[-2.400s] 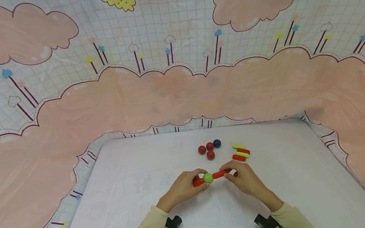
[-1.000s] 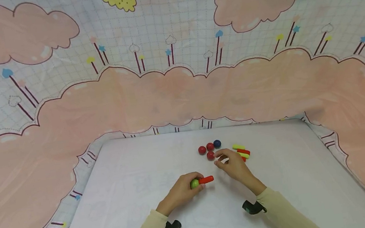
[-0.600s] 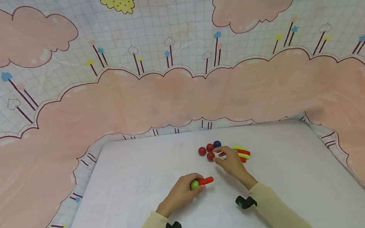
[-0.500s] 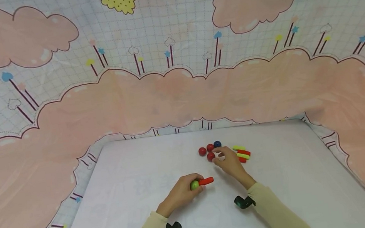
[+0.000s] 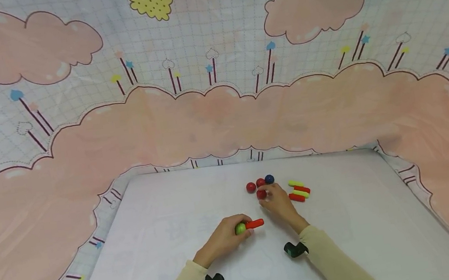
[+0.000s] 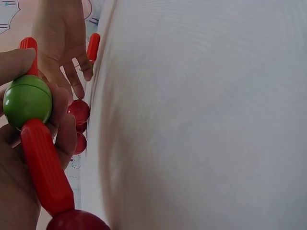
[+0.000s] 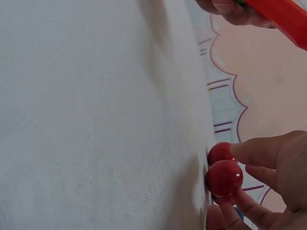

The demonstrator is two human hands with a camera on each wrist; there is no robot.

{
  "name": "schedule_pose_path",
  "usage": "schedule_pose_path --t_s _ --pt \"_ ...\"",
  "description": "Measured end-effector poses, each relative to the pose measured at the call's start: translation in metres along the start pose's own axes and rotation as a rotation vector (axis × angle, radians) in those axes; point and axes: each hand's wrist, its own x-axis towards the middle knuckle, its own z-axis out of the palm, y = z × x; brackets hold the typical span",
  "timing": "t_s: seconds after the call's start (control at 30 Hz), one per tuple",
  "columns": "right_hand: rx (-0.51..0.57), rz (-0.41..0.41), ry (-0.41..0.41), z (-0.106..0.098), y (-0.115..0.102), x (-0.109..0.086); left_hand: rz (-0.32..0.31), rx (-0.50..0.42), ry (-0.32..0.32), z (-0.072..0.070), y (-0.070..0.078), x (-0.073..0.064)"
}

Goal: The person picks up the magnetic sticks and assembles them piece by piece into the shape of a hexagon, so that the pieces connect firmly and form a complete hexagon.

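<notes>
Gripping with curled fingers, the left hand (image 5: 222, 236) secures a green ball (image 5: 240, 228) whose red rod (image 5: 256, 223) points to three o'clock. The right hand (image 5: 280, 204), at two o'clock from the left, has thumb and fingers half-curled around a red ball (image 5: 261, 195) on the desk (image 5: 173, 204). The left wrist view adds a second rod (image 6: 47, 167) and crimson ball (image 6: 79, 222).

Balls (image 5: 250, 187) on table (image 5: 165, 210), rods (image 5: 300, 193) near (right)
</notes>
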Motion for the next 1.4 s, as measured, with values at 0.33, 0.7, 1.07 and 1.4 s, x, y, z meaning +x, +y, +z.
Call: schedule_pose_path --t_s 0.33,0.7,1.07,1.4 --pt "-0.014 -0.001 0.003 0.002 0.003 -0.001 0.007 0.034 0.011 0.0 -0.001 0.0" --pt "0.013 0.027 -0.01 0.001 0.005 -0.007 -0.004 0.026 0.012 0.0 0.0 -0.003" --pt "0.021 -0.04 0.014 -0.019 -0.006 -0.023 -0.017 0.014 0.016 -0.004 0.001 0.0" --pt "0.023 -0.066 0.022 -0.035 -0.012 -0.04 -0.003 0.043 0.049 -0.001 0.0 0.004"
